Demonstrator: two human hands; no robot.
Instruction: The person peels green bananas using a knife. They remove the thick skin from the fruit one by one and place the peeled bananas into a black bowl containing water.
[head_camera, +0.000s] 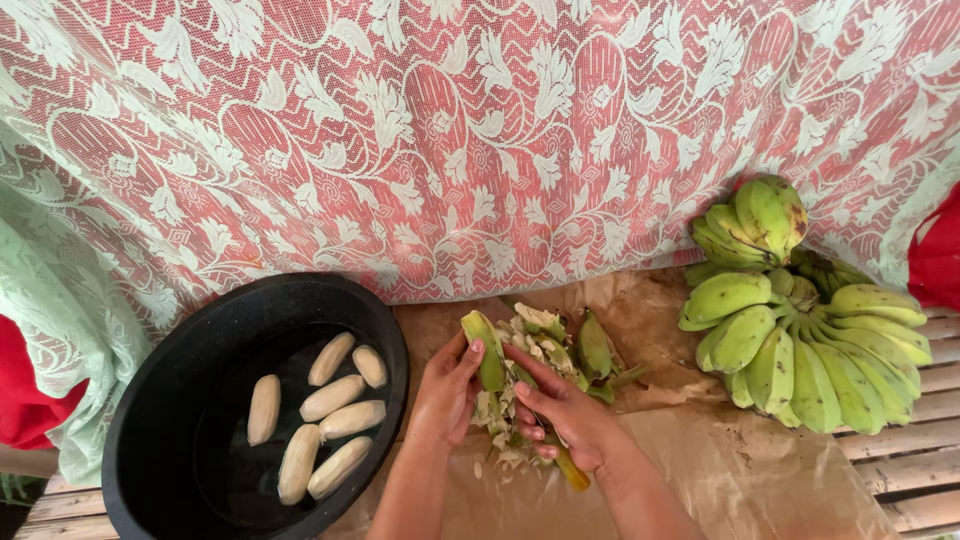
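My left hand (447, 392) grips a green unpeeled banana (487, 350), its tip pointing up. My right hand (562, 412) presses against the same banana from the right and holds a knife with a yellowish handle (572, 470) that sticks out below the palm; the blade is hidden. Under both hands lies a heap of green peels and pale scraps (560, 345). To the left, a black round basin (200, 400) holds water and several peeled, cream-coloured bananas (325, 400).
A large bunch of green bananas (800, 320) lies at the right on brown paper (740, 470) spread over a slatted wooden bench (920, 460). A red cloth with white lace (480, 130) hangs behind everything. Red fabric shows at the left and right edges.
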